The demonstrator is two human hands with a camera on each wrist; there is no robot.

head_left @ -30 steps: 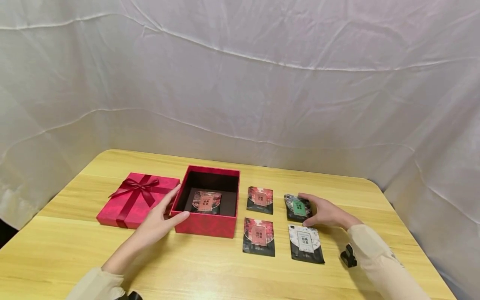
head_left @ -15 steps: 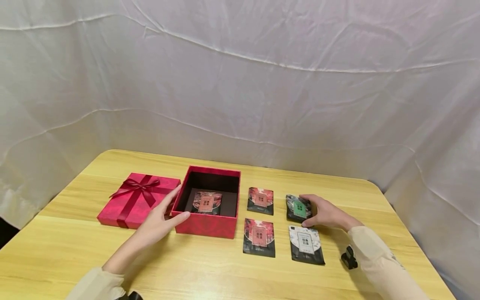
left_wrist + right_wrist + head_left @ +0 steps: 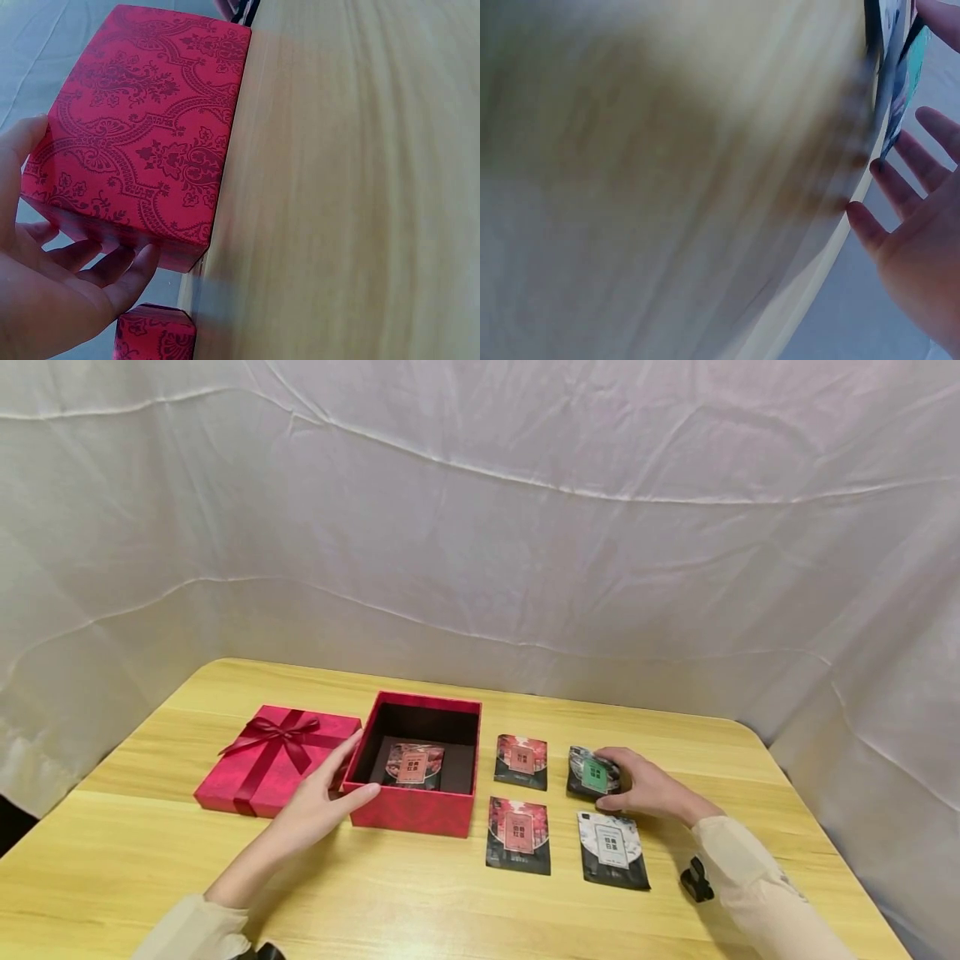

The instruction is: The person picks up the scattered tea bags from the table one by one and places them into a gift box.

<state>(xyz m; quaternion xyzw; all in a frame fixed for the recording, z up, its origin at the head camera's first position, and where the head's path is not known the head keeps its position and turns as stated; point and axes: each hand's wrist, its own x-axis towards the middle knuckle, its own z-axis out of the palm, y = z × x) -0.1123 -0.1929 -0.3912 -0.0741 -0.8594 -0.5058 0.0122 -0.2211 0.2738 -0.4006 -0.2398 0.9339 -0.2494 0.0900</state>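
Note:
My left hand (image 3: 318,802) holds the near left corner of an open red gift box (image 3: 412,812), thumb at the front wall and fingers along the left side. Its patterned outside fills much of the left wrist view, as the box wall (image 3: 142,127). A red-and-black tea sachet (image 3: 414,766) lies inside on the dark bottom. At the right, my right hand (image 3: 651,783) grips a green-labelled tea sachet (image 3: 588,774) by its edges, thumb on the near edge and fingers at the far right. In the right wrist view that sachet (image 3: 915,67) shows edge-on beside the fingers.
Left of the box lies its red lid (image 3: 281,760) with a ribbon bow. Two red tea sachets (image 3: 521,762) lie one behind the other right of the box. A white tea sachet (image 3: 611,850) is just in front of my right hand. A pale curtain (image 3: 480,527) hangs behind the table.
My right hand has shifted slightly with the green-labelled sachet, a little left and away from me since half a second ago. The left hand and the box stay as they were.

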